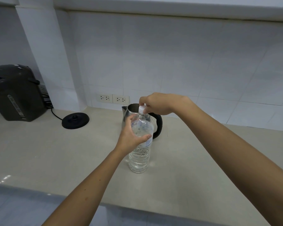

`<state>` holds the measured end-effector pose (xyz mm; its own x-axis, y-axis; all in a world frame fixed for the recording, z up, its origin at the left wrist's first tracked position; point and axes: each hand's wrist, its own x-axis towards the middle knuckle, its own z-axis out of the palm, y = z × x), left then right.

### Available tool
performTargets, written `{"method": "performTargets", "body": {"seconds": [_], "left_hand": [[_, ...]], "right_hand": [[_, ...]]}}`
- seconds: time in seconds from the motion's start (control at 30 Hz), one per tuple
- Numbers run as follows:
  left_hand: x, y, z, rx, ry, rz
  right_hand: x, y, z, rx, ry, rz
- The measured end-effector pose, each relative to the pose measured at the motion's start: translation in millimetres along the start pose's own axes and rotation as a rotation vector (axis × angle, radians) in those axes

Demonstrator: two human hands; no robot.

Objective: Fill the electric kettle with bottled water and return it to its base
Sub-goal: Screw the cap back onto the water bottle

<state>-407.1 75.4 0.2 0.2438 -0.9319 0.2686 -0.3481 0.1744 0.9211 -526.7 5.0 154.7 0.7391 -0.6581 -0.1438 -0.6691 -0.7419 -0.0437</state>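
Under my right hand [160,103]: white cap [142,109] pinched by fingertips, bottle [140,152] upright on counter [55,152]. My left hand [131,136] wraps bottle's upper body. Just behind both hands: steel kettle [129,115], lid open, off its base. Black base [75,120] well left of left hand, beside dark water dispenser [15,93]. Counter front edge runs below forearms; open room left and right of hands. Wall sockets [112,99] behind. Bottle label print too small to read.
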Motion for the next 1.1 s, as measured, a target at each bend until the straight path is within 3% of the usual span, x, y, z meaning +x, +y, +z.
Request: {"method": "performTargets", "body": {"seconds": [0.17,0.33,0.5,0.7,0.87,1.0,1.1], "left_hand": [[-0.5,-1.5,1.1,-0.008,0.020,0.022],[-0.2,-6.7,2.4,-0.007,0.031,0.023],[5.0,-5.1,2.0,0.008,0.027,0.006],[-0.4,-18.8,-14.6,-0.121,-0.151,0.049],[-14.9,-61.9,-19.9,0.000,-0.250,-0.091],[-23.4,-82.8,-14.2,0.039,-0.373,-0.141],[-23.1,-95.6,-8.5,0.058,-0.367,-0.135]], "right_hand": [[-5.8,-4.2,10.8,0.070,0.071,0.037],[-5.9,-16.0,23.1,-0.258,0.289,0.161],[5.0,-22.6,31.1,-0.250,0.372,0.344],[-3.3,-28.1,49.6,0.149,0.465,0.431],[-9.7,-32.6,90.3,0.514,0.712,0.456],[-12.1,-40.3,111.2,0.724,0.668,0.413],[-13.1,-49.2,118.4,0.773,0.711,0.399]]}}
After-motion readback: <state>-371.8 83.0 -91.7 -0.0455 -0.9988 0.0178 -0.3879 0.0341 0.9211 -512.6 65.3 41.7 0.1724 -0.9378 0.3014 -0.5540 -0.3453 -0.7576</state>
